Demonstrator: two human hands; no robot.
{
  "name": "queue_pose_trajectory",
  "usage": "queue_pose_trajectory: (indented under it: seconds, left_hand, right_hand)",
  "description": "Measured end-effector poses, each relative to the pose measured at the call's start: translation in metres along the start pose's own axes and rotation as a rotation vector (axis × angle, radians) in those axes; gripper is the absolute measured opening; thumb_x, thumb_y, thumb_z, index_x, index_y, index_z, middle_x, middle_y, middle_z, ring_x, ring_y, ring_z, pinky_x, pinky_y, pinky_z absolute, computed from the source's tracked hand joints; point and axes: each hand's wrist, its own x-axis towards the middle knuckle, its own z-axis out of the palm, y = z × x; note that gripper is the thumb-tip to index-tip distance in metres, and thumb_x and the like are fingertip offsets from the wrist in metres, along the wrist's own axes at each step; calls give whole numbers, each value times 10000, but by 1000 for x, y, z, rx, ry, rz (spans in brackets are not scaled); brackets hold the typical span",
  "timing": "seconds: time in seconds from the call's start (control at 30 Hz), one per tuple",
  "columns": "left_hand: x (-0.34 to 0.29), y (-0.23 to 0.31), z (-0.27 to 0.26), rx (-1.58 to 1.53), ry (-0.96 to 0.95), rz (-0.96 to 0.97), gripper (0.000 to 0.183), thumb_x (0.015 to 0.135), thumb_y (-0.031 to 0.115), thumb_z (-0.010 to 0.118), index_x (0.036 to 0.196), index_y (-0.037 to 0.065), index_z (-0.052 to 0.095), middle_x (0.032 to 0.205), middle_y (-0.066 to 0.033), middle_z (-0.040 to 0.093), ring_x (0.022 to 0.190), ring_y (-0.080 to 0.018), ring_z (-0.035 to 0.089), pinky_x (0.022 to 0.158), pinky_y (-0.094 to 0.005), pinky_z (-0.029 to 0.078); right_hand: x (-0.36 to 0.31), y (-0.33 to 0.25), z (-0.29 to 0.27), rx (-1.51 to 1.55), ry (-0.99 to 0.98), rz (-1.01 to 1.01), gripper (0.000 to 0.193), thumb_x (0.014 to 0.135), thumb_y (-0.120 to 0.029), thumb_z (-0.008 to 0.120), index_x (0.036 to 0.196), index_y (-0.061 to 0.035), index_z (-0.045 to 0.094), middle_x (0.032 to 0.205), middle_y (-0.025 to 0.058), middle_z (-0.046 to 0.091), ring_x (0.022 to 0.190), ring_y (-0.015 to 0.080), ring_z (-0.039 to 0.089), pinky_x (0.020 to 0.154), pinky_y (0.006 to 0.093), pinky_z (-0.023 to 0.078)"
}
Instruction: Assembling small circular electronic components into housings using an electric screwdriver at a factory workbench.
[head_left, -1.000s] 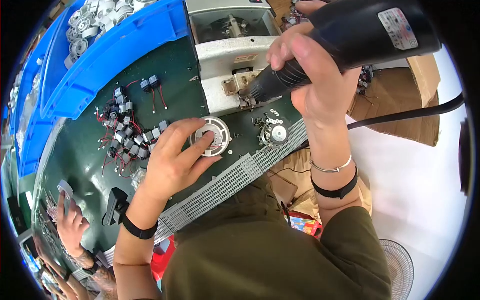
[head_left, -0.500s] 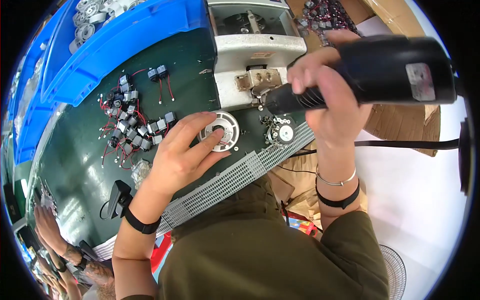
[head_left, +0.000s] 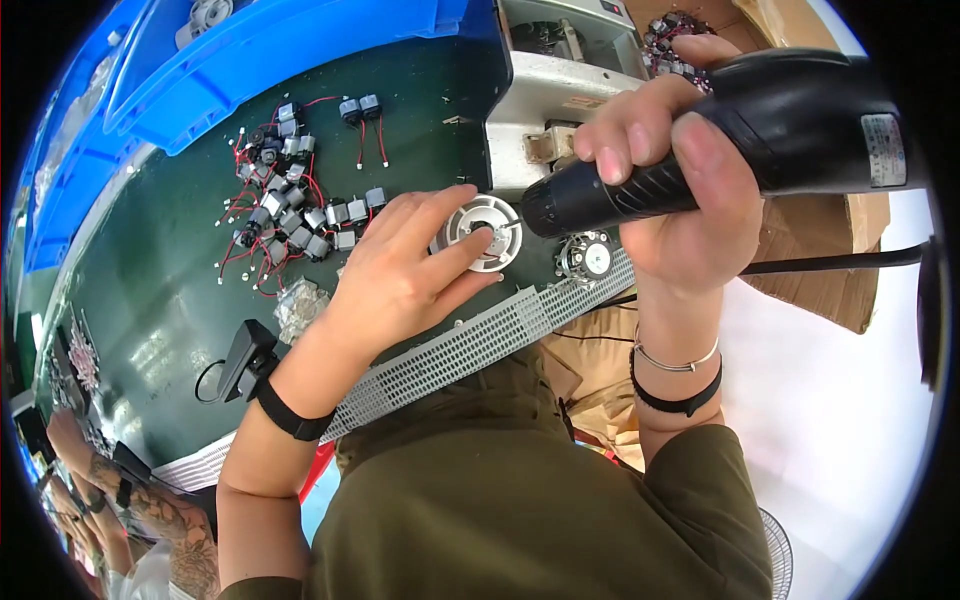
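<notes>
My left hand (head_left: 405, 270) rests on a round white plastic part (head_left: 487, 230) on the dark green bench (head_left: 180, 310), fingers pressing on its centre. My right hand (head_left: 680, 190) grips a black corded electric screwdriver (head_left: 760, 130), whose tip points at the right rim of the white part. A second round part with a metal centre (head_left: 588, 256) lies just to the right, below the tool's nose. A grey metal machine (head_left: 560, 80) stands behind them.
Several small motors with red and black wires (head_left: 290, 220) lie in a heap to the left. Blue plastic bins (head_left: 260, 50) line the back. A perforated grey strip (head_left: 470, 345) edges the bench. A cardboard box (head_left: 820, 250) sits at right. Another person's tattooed arm (head_left: 170, 520) shows at lower left.
The screwdriver's tip has moved from the grey machine down and left to the white round part. My left hand stays on that part; the view has shifted.
</notes>
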Motion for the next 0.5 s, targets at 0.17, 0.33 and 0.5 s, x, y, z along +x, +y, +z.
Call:
queue_pose_trajectory:
  seconds: [0.17,0.33,0.5]
  left_hand:
    - [-1,-1,-1,0,-7,-7,306,653,204,759,904,68,648,1128,-132,554,928,-308,570,765,-398,482]
    - [-1,0,1,-16,-12,-22,314,648,199,756,913,70,647,1143,-128,548,938,-307,569,769,-399,481]
    - [-1,0,1,-38,-17,-21,354,618,150,796,924,52,649,1157,-169,553,915,-328,590,745,-385,495]
  right_hand:
    - [-1,3,1,9,18,-1,453,849,-168,487,1248,-8,344,756,84,508,662,199,518,703,399,432]
    - [0,3,3,-21,20,8,449,847,-167,495,1241,-8,350,750,82,505,659,197,519,707,395,433]
    - [-2,1,10,-81,-45,-8,423,842,-151,511,1215,-15,364,737,72,492,656,189,518,711,388,433]
